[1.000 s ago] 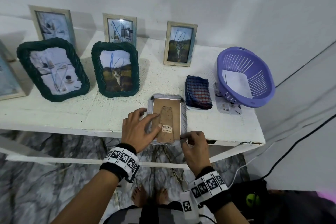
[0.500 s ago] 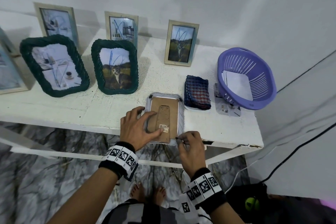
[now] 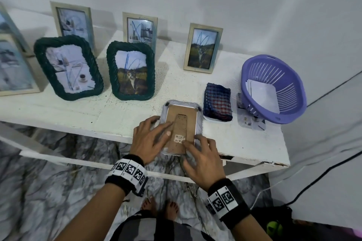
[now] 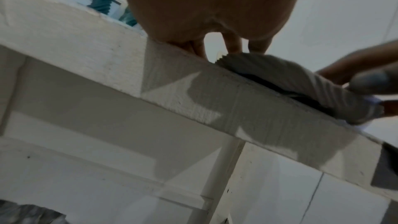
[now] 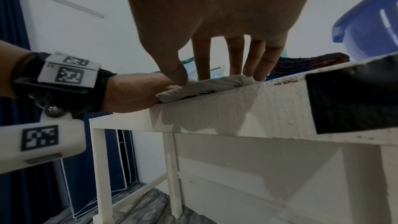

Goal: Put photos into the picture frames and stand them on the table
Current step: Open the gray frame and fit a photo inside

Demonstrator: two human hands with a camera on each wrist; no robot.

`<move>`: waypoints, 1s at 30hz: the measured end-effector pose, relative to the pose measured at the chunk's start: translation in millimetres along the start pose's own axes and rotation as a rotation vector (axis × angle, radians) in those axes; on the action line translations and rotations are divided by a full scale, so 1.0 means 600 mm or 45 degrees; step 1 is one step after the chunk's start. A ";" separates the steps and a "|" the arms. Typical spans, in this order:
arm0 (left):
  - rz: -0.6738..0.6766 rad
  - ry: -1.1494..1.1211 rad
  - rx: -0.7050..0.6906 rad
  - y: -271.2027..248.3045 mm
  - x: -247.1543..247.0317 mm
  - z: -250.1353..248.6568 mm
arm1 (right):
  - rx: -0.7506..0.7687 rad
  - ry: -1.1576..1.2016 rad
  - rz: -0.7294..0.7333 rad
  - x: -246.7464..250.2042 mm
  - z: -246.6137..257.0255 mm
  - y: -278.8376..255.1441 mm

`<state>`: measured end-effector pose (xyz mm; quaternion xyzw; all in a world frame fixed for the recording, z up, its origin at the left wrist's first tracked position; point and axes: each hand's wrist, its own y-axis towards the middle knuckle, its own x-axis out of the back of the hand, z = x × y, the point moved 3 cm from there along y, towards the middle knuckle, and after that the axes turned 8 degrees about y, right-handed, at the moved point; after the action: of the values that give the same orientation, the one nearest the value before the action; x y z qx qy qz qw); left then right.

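Overhead, head view: a white table (image 3: pixel 58 107) stands against a white wall.
Frame being worked on: a grey frame (image 3: pixel 181 125) lies face down at the near edge of the table, its brown cardboard back up.
Left hand (image 3: pixel 150 139): fingers straight and spread, lying flat on the left side of the cardboard back.
Right hand (image 3: pixel 203 160): fingers straight, tips resting on the frame's near right corner.
Standing frames: two dark green woven frames (image 3: pixel 68 68) hold photos left of centre; pale wooden frames (image 3: pixel 202 48) stand far behind them near the wall.
Right side: a folded checked cloth (image 3: pixel 218 101) lies just beside the grey frame; a purple basket (image 3: pixel 274 88) holding white sheets sits further right.
Left wrist view: the left hand's fingertips (image 4: pixel 234 45) meet the grey frame's ribbed edge (image 4: pixel 280 74), which overhangs the table edge slightly.
Right wrist view: the right hand's extended fingers (image 5: pixel 256 60) and thumb press down on the grey frame (image 5: pixel 206 86); the left hand (image 5: pixel 133 91) lies beside it.
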<state>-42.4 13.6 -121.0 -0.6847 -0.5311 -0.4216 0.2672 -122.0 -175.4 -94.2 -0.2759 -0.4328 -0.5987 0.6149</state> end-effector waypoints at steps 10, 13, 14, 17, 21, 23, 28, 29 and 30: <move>-0.106 0.045 -0.057 -0.064 0.025 0.011 | 0.000 -0.083 0.042 -0.009 -0.008 0.003; -0.120 -0.089 0.072 -0.070 0.020 0.004 | -0.024 -0.064 0.026 -0.011 -0.007 0.001; -0.124 -0.168 0.114 -0.071 0.017 0.003 | -0.035 -0.059 0.021 -0.011 -0.007 0.000; -0.147 -0.344 0.195 -0.073 0.013 0.002 | -0.058 -0.044 0.018 -0.012 -0.005 -0.002; -0.206 -0.345 0.169 -0.075 0.009 0.004 | -0.054 -0.040 0.023 -0.010 -0.004 -0.001; -0.235 -0.343 0.134 -0.076 0.007 0.004 | -0.056 -0.042 0.020 -0.009 -0.003 -0.001; -0.254 -0.392 0.138 -0.075 0.002 0.004 | -0.058 -0.044 0.026 -0.010 -0.005 -0.003; -0.253 -0.390 0.134 -0.075 0.002 0.004 | -0.065 -0.042 0.040 -0.010 -0.005 -0.004; -0.250 -0.373 0.126 -0.074 0.004 0.004 | -0.065 -0.041 0.050 -0.009 -0.005 -0.004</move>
<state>-83.9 29.9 -123.5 -0.6697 -0.6486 -0.3146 0.1781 -122.9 -175.6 -101.0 -0.3096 -0.4217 -0.5928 0.6123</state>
